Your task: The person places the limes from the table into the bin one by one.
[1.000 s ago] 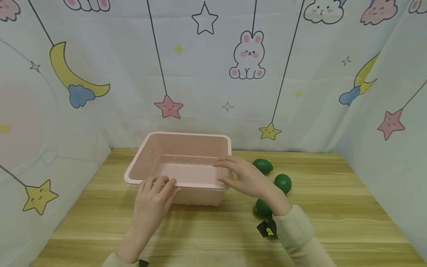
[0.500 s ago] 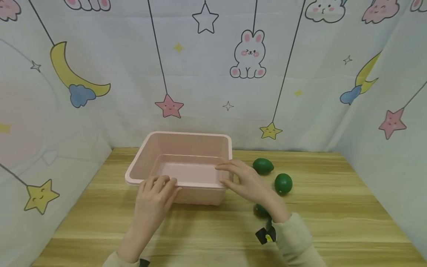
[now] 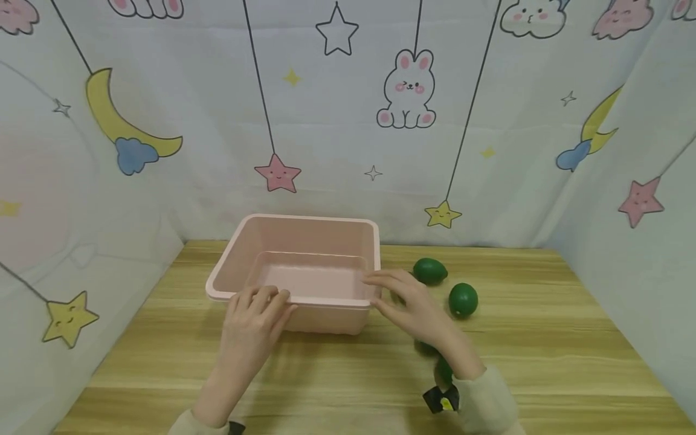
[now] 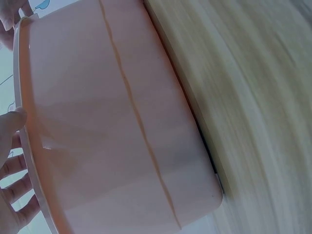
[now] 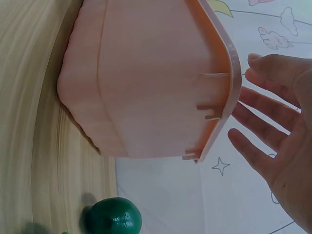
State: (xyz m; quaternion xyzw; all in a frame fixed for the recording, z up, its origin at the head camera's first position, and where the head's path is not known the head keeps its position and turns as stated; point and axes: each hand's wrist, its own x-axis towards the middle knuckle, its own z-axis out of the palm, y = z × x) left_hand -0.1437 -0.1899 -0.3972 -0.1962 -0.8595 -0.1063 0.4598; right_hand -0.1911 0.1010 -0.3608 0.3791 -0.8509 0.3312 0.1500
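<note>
A pale pink plastic basin [image 3: 310,278] stands on the wooden table, with nothing seen inside it. My left hand [image 3: 254,317] grips its front rim. In the left wrist view the thumb [image 4: 13,121] lies on the rim's outer side, with the other fingers behind it. Beside the front right corner is my right hand [image 3: 408,302], its fingers spread and fairly straight at the rim. The right wrist view shows the right thumb [image 5: 273,66] apart from the basin; whether the fingertips touch the rim, I cannot tell.
Right of the basin lie a dark green oval fruit-like object [image 3: 430,272] and a round green one [image 3: 463,300]. More green objects [image 3: 444,370] are partly hidden under my right arm. A printed cloth [image 3: 337,133] hangs around the wooden table [image 3: 337,386].
My right hand has drawn back to the right and slightly toward me from the basin. More of the green objects near that hand and wrist now show. The left hand keeps its hold.
</note>
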